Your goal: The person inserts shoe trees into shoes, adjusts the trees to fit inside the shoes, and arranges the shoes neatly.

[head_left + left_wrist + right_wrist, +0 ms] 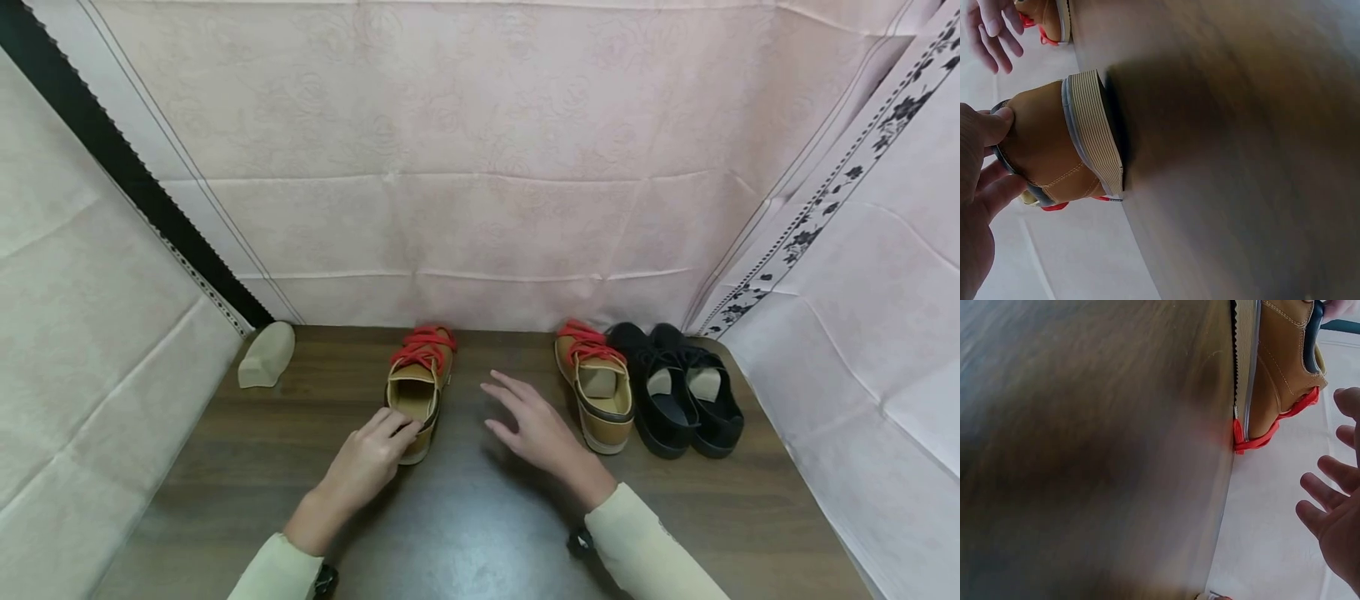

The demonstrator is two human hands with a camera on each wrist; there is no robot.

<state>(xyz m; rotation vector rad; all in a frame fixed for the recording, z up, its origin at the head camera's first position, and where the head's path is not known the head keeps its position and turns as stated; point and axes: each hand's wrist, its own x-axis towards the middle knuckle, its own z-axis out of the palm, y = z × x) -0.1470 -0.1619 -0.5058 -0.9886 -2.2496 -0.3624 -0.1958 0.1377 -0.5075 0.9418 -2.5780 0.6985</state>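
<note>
My left hand (367, 462) pinches the heel collar of a tan shoe (424, 354) with red laces. In the left wrist view, thumb and fingers grip the collar above the ribbed pale sole (1094, 128), and the shoe's toe points away from me. My right hand (536, 429) hovers between this shoe and its matching tan shoe (609, 432), fingers spread and holding nothing. The right wrist view shows those loose fingers (1322, 490) apart from the gripped shoe (1275, 369). Inside the matching shoe sits a pale insert (597, 383); none shows in the gripped one.
A loose pale shoe insert (267, 354) lies at the far left of the brown wooden surface (465, 533). Two black shoes (663, 437) with pale inserts stand at the right, beside the tan one. Light patterned cloth (480, 225) walls the back and both sides.
</note>
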